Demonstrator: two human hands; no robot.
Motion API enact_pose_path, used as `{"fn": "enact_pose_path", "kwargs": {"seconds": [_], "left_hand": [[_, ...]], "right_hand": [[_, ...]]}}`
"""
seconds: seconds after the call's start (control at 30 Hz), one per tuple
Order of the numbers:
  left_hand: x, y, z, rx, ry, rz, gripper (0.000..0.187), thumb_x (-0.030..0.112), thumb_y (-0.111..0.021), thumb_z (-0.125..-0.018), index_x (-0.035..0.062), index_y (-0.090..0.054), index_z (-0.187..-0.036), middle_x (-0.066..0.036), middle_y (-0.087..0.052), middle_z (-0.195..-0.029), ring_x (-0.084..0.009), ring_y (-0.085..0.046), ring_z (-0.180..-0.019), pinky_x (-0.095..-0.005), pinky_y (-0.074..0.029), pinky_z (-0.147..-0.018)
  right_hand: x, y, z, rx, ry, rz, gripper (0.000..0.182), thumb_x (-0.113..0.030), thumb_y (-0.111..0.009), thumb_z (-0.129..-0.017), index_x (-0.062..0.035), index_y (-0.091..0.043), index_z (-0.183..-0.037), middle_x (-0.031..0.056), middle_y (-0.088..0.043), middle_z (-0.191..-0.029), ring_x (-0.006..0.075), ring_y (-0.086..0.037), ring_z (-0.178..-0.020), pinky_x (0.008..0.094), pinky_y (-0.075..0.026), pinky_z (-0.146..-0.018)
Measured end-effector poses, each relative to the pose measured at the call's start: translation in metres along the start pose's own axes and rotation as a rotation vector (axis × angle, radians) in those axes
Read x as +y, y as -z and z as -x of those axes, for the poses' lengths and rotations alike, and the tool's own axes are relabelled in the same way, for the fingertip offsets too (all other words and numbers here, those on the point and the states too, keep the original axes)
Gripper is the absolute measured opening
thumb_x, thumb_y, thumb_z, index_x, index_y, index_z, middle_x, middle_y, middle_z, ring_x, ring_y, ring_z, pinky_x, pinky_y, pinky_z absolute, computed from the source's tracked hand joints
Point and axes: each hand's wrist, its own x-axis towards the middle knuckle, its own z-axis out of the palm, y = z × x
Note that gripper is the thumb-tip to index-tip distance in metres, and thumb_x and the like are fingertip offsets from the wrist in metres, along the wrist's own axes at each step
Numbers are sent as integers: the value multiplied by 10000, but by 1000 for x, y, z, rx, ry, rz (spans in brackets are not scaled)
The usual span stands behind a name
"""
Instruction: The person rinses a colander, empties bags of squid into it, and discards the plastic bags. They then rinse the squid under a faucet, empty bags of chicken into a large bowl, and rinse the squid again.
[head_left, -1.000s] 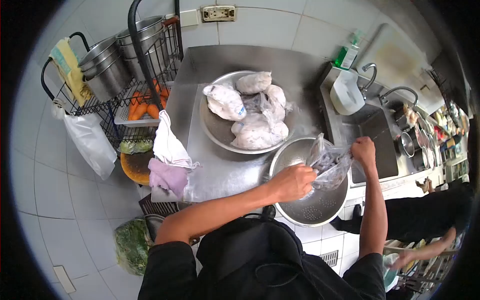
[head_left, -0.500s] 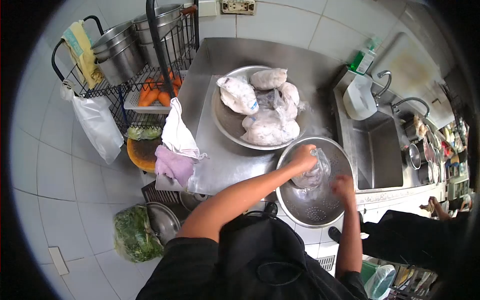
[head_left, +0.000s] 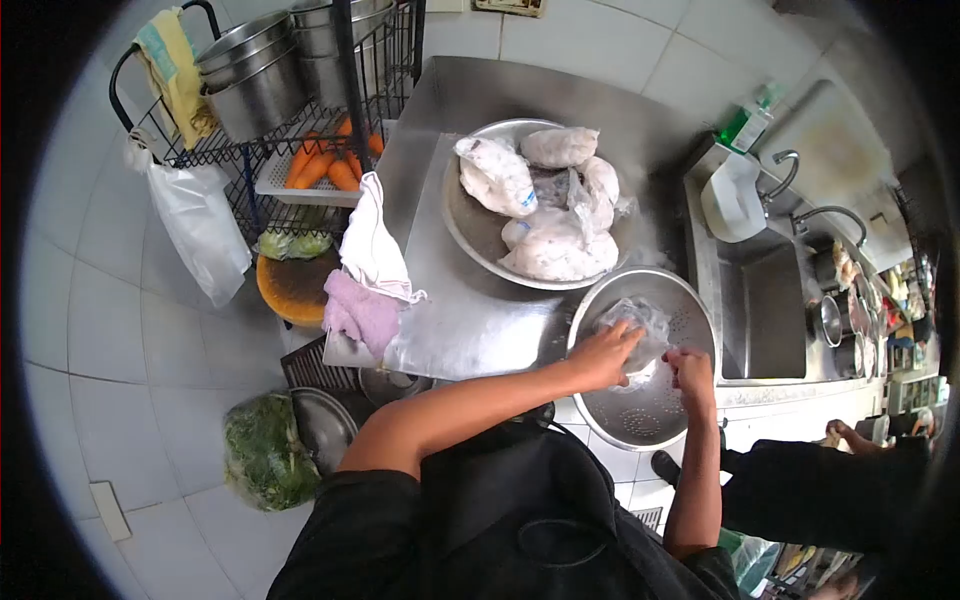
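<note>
A clear plastic bag (head_left: 645,318) lies crumpled inside a perforated metal colander (head_left: 640,430). My left hand (head_left: 605,357) reaches over the near-left side of the colander, its fingers curved over the bag and gripping it. Just right of the bag, my right hand (head_left: 692,372) is closed in a fist, with the fingertips by the bag's edge; what it pinches is too small to make out. Behind the colander stands a wide metal bowl (head_left: 468,225) with several white, frosty-looking wrapped bundles (head_left: 565,245) in it.
The steel counter (head_left: 440,330) holds the bowl; a purple cloth (head_left: 360,312) and a white cloth (head_left: 372,240) hang at its left end. Beside it stands a wire rack with carrots (head_left: 320,165) and metal pots (head_left: 255,95). A sink (head_left: 765,310) is on the right, near another person (head_left: 810,490).
My left hand has opened from a tighter grip and spread lower over the bag. My right hand has come closer to the bag. The whole view has shifted slightly.
</note>
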Motion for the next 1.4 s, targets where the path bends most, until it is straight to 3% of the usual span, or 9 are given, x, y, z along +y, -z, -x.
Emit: {"fn": "enact_pose_path", "kwargs": {"seconds": [0.23, 0.27, 0.4, 0.63, 0.87, 0.93, 1.07, 1.23, 1.4], "left_hand": [[-1, -12, -26, 119, -24, 67, 711, 149, -746, -757, 14, -412, -1370, -255, -499, -1257, -427, -500, -1168, -469, -427, -970], [-11, -21, -31, 315, -157, 46, 331, 129, -684, -784, 7, -561, -1066, -240, -594, -1051, -423, -588, -979, -497, -474, -827], [-11, -8, -36, 277, -18, 79, 184, 149, -662, -795, 3, -637, -902, -212, -645, -848, -411, -623, -874, -486, -474, -765], [-13, 2, -49, 475, 244, 433, 138, 119, -662, -832, -9, -663, -884, -168, -686, -824, -271, -669, -774, -386, -492, -693], [-6, 16, -56, 249, 222, 1755, 237, 16, -516, -906, -6, -571, -1136, -116, -668, -1044, -216, -677, -887, -354, -555, -789], [-9, 10, -55, 215, 224, 1774, 201, 36, -521, -916, 5, -582, -1105, -115, -667, -1033, -227, -675, -908, -353, -553, -793], [-8, 5, -49, 175, 336, 1590, 209, 47, -527, -913, 17, -597, -1108, -95, -663, -1011, -199, -667, -900, -335, -543, -770], [11, 8, -31, 23, 202, 913, 286, -1, -575, -864, -42, -614, -1144, -51, -661, -948, -125, -639, -809, -281, -519, -723], [8, 27, -24, 178, -7, 891, 366, 82, -710, -799, -10, -645, -1148, -117, -633, -1119, -170, -602, -991, -282, -513, -794]], "right_hand": [[-112, 16, 52, -77, 92, 10, 224, -165, -603, -821, 31, -658, -729, 21, -495, -561, 124, -428, -486, 301, -325, -469], [-120, 18, 55, -62, 58, -46, 215, -161, -588, -802, 18, -632, -692, 17, -475, -545, 124, -421, -484, 299, -322, -468], [-114, 37, 49, 21, 120, -269, 207, -154, -565, -780, 13, -591, -660, 25, -452, -538, 127, -391, -466, 307, -293, -453], [-84, 47, 52, 75, 119, -387, 253, -214, -543, -765, 6, -581, -646, 47, -486, -554, 134, -423, -469, 304, -302, -452], [-12, 8, 39, -288, -214, -460, 306, -239, -506, -841, 20, -580, -987, 153, -632, -837, 249, -609, -706, 386, -510, -642], [-15, -9, 41, -355, -194, -629, 564, -342, -461, -916, -19, -382, -1372, 204, -596, -1095, 298, -626, -893, 460, -547, -723], [-56, -32, 59, -311, -135, -1038, 690, -433, -454, -966, -120, -163, -1507, 218, -472, -1305, 336, -553, -1136, 598, -529, -799], [-45, -59, 33, -214, -2, -889, 449, -186, -619, -935, -2, -461, -1313, 152, -585, -1159, 225, -604, -1016, 394, -529, -797], [-33, -48, 5, -2, 70, -768, 276, -43, -651, -872, -10, -577, -1135, 105, -631, -1020, 176, -615, -895, 297, -494, -761]]}}
